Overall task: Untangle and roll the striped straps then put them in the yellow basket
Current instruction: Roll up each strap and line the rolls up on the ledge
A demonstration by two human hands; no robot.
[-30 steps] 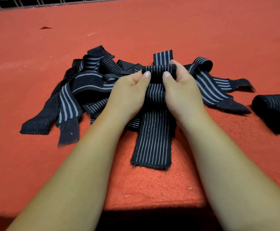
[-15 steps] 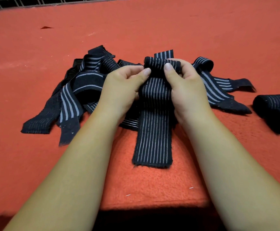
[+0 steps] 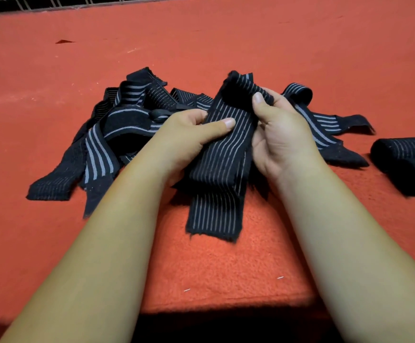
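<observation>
A red felt-like cloth covers the whole work surface. Its near edge drops into shadow, and a metal grille runs along the far left corner.

In the middle of the cloth lies a tangled heap of black straps with grey stripes, its loose ends trailing left, near and right. One wide, finely striped strap is lifted out of the heap at its centre. Its far end is folded over into the start of a roll, while its free end lies flat on the cloth, pointing toward the person.

At the right edge, well apart from the heap, two rolled straps lie side by side, touching.

The left hand pinches the strap's left edge, with the thumb on top and the fingers curled beneath. The right hand grips the folded far end, its thumb pressing on the fold.

Two tiny white specks sit on the near cloth.
</observation>
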